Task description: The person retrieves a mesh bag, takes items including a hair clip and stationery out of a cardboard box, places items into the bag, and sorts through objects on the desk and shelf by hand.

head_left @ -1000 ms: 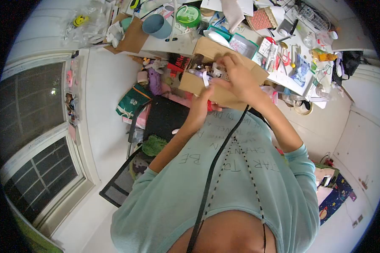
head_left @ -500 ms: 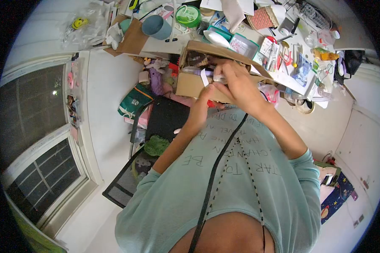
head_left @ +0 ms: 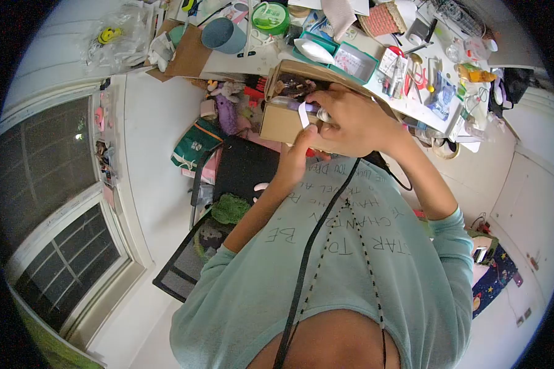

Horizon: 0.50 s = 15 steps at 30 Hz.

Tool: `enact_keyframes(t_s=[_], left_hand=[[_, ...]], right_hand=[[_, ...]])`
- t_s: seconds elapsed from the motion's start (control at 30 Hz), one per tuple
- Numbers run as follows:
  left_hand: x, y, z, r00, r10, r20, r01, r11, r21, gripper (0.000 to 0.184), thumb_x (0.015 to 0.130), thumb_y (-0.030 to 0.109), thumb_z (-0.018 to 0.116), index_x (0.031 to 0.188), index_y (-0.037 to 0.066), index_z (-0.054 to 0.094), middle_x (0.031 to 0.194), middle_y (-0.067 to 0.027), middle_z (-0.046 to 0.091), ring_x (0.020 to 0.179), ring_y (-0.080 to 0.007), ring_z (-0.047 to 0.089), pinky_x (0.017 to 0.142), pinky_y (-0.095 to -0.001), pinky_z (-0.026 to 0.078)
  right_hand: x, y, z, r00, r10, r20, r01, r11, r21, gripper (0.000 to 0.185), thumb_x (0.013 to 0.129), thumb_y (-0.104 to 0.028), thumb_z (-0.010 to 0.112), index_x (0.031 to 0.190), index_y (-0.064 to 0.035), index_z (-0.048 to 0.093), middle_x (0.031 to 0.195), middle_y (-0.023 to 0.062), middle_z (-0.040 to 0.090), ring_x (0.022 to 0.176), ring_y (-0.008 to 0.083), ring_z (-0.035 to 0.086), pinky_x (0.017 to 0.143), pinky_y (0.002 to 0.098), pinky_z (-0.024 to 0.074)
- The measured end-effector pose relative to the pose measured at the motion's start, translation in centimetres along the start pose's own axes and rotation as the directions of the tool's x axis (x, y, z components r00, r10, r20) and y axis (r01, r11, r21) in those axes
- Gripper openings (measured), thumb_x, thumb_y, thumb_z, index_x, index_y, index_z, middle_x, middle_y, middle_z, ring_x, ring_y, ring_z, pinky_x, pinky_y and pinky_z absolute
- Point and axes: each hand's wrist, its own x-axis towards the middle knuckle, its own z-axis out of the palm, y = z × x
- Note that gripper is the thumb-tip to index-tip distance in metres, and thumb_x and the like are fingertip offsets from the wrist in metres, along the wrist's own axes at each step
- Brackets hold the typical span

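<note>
An open cardboard box (head_left: pixel 281 126) is held against the front of my shirt, below the desk edge. My left hand (head_left: pixel 300 154) grips the near wall of the box, thumb on the outside and the other fingers mostly hidden below. A narrow white strip (head_left: pixel 303 114) stands up just beyond that thumb. My right hand (head_left: pixel 358 120) reaches over the box opening with curled fingers. Close to its fingertips are a small white piece (head_left: pixel 322 115) and a purple item (head_left: pixel 310 107); what the fingers hold is partly hidden. Dark brown contents (head_left: pixel 294 87) show deeper in the box.
The cluttered desk (head_left: pixel 252 64) carries a grey-blue cup (head_left: pixel 224 35), a green round tub (head_left: pixel 270 18), a teal open case (head_left: pixel 354 62) and several tools. A black mesh chair (head_left: pixel 240 166) stands at the left, with a green bag (head_left: pixel 196 144) beside it.
My right hand has moved from a pinch near the box's front rim to lying lower over the opening, fingers reaching inside. The left hand keeps its hold; the white strip shifted slightly right.
</note>
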Motion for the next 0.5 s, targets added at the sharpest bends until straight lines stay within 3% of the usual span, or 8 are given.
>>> enact_keyframes(t_s=[0.13, 0.17, 0.27, 0.37, 0.5], left_hand=[[0.1, 0.9, -0.2, 0.999, -0.043, 0.016, 0.042, 0.997, 0.059, 0.033, 0.084, 0.029, 0.046, 0.097, -0.001, 0.050, 0.081, -0.0093, 0.058, 0.066, -0.0171, 0.058, 0.050, -0.0265, 0.049], [0.2, 1.2, -0.2, 0.998, -0.044, 0.041, 0.041, 0.997, 0.072, 0.033, 0.084, 0.029, 0.046, 0.097, -0.002, 0.050, 0.080, -0.0095, 0.058, 0.065, -0.0175, 0.059, 0.050, -0.0262, 0.049], [0.0, 2.0, 0.2, 0.991, -0.027, 0.129, 0.017, 0.997, 0.078, 0.037, 0.085, 0.032, 0.043, 0.096, -0.003, 0.049, 0.078, -0.0102, 0.059, 0.063, -0.0191, 0.060, 0.048, -0.0251, 0.047], [-0.6, 2.3, 1.2, 0.988, -0.137, 0.076, 0.130, 0.988, 0.088, 0.040, 0.086, 0.035, 0.039, 0.094, -0.003, 0.049, 0.078, -0.0119, 0.059, 0.060, -0.0202, 0.060, 0.045, -0.0251, 0.044], [-0.2, 1.6, -0.5, 0.972, -0.199, 0.124, 0.182, 0.974, 0.138, 0.040, 0.086, 0.036, 0.039, 0.090, -0.002, 0.049, 0.073, -0.0132, 0.059, 0.055, -0.0203, 0.059, 0.045, -0.0257, 0.043]], right_hand=[[1.7, 2.2, -0.4, 0.990, -0.100, 0.100, 0.102, 0.995, -0.009, 0.032, 0.077, -0.022, 0.044, 0.101, -0.0030, 0.053, 0.089, 0.0180, 0.057, 0.087, 0.0330, 0.053, 0.076, 0.0385, 0.0430], [1.8, 2.1, -0.3, 0.990, -0.095, 0.103, 0.105, 0.990, -0.097, 0.028, 0.078, -0.020, 0.045, 0.100, -0.0043, 0.053, 0.091, 0.0152, 0.058, 0.087, 0.0313, 0.054, 0.079, 0.0382, 0.0421], [2.5, 1.7, -0.3, 0.990, -0.105, 0.091, 0.121, 0.972, -0.201, 0.026, 0.075, -0.018, 0.048, 0.098, -0.0059, 0.054, 0.089, 0.0137, 0.058, 0.082, 0.0294, 0.056, 0.072, 0.0385, 0.0446], [3.2, 1.2, -0.5, 0.985, -0.132, 0.113, 0.164, 0.922, -0.350, 0.023, 0.071, -0.015, 0.052, 0.092, -0.0071, 0.057, 0.081, 0.0112, 0.059, 0.076, 0.0281, 0.058, 0.064, 0.0386, 0.0463], [3.6, 0.6, -0.6, 0.983, -0.098, 0.158, 0.161, 0.872, -0.462, 0.024, 0.064, -0.016, 0.056, 0.087, -0.0092, 0.059, 0.068, 0.0103, 0.059, 0.070, 0.0275, 0.058, 0.059, 0.0385, 0.0466]])
